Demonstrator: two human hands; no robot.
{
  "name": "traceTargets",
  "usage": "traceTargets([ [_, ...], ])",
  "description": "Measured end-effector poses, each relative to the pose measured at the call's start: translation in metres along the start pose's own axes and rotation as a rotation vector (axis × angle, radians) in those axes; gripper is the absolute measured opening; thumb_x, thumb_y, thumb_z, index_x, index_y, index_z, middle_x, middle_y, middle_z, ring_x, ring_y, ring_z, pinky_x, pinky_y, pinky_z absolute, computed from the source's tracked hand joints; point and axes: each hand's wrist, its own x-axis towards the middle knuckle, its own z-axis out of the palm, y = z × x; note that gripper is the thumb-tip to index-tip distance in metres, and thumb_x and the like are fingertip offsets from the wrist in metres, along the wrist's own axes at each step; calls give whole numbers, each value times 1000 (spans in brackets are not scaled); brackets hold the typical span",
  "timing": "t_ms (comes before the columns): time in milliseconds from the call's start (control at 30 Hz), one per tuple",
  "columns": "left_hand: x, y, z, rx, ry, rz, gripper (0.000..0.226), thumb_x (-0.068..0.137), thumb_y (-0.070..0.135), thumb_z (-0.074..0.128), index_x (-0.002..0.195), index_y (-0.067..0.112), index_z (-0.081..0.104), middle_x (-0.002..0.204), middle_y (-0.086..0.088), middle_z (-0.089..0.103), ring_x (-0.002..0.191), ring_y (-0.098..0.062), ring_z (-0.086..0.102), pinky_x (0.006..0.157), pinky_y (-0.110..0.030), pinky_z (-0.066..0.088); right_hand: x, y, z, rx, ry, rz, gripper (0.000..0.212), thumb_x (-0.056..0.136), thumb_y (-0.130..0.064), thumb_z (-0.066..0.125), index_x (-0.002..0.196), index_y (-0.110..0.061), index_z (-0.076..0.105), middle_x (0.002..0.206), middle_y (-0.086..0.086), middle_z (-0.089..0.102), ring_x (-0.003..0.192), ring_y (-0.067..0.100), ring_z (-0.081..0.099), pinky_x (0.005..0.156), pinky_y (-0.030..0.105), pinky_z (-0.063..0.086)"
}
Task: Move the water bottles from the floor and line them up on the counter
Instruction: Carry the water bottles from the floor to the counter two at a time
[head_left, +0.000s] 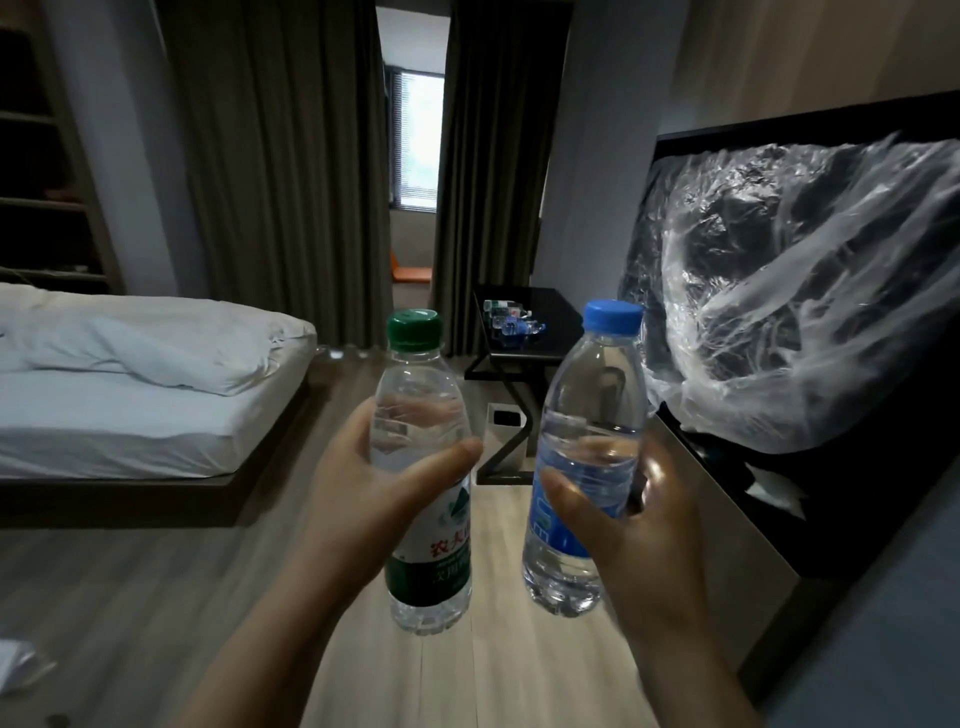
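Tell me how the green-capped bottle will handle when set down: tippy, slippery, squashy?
The green-capped bottle, gripped upright by the left hand, looks full, so probably hefty and firm. Tall and narrow, it may tip if set down crooked. Round body: likely rolls if laid flat.

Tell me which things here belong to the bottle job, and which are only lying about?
Belong to the job:
green-capped bottle, held by the left hand
blue-capped bottle, held by the right hand
probably the small bottles on the dark table far back

Only lying about:
bed
curtains
plastic-covered screen
white bin
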Motion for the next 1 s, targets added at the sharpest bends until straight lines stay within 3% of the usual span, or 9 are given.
traceTargets([
  [200,78,-31,15,5,28,35,46,45,57,75,88,49,62,92,17,71,80,-2,70,66,-24,53,68,50,18,52,-40,5,41,63,-39,81,100,-38,64,96,-15,72,86,4,70,65,17,56],
  [333,133,-45,31,33,52,47,47,45,58,76,90,49,64,92,17,72,80,-1,70,65,-23,53,124,78,26,78,-45,12,44,60,-54,84,96,-41,62,94,-19,71,84,-1,69,62,10,52],
  [467,183,-59,45,41,70,58,41,51,50,81,88,52,64,91,22,71,80,3,69,54,-11,51,174,111,32,108,-58,29,47,57,-50,79,98,-33,64,92,-15,72,81,1,70,62,10,52],
  [633,240,-81,58,0,80,49,37,53,39,85,84,51,67,87,21,72,77,4,69,54,-7,49,222,151,43,79,-61,45,39,65,-42,84,97,-35,64,92,-14,73,80,1,70,63,10,52],
  [767,293,-109,61,-33,82,12,42,48,36,92,83,43,69,86,13,75,76,-3,71,56,-12,52,262,189,59,59,-45,76,38,68,-31,86,99,-37,64,93,-14,73,81,2,70,62,12,54],
  [1000,407,-162,50,-39,96,-48,48,48,37,88,92,35,70,87,11,75,78,-4,72,63,-19,52,345,249,112,-6,-31,102,35,65,-32,86,93,-35,65,88,-14,72,77,2,70,60,11,52],
])
